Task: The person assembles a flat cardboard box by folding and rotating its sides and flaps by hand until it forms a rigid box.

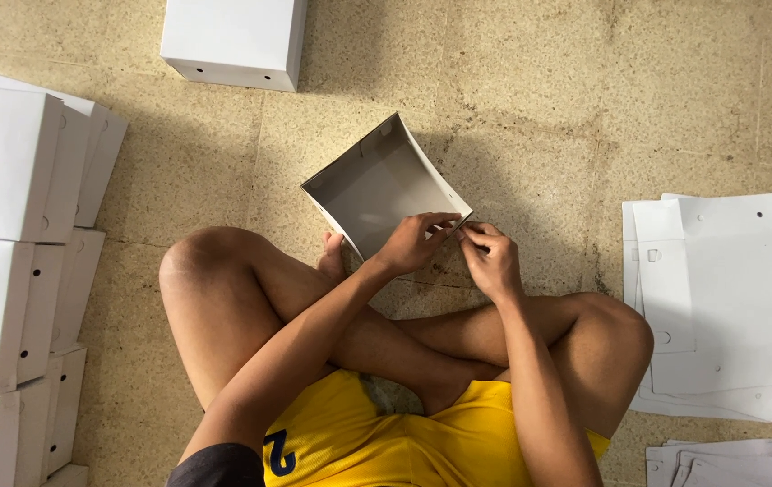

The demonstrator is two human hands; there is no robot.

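**Box folding on the floor, one corner left on this one**

Far left there's a stack of finished white boxes (16,271), lined up in rows along the edge of the view, small round holes in their sides. One more finished box (234,41) sits apart at the top, just left of centre.

In the middle, the person sits cross-legged in yellow shorts. The half-made box (377,185) rests on the floor just past their feet, open side up, grey inside, walls standing. The left hand (416,242) is pinching the near right corner of it, fingers closed on the edge. The right hand (491,261) is right beside it, fingertips narrowed on the same corner flap, so both hands are holding that one box at one spot.

Going by that, I'd say this box is mostly formed and only that corner looks unfinished. Lots are done already, but there's plenty left: on the right lies a pile of flat white blanks (729,307), unfolded, and a second smaller pile (729,462) at the bottom right corner.

The floor (539,108) is a speckled beige stone or terrazzo with faint joint lines and some grime. No desk, no walls or furniture in view, so I can't say much about the room.
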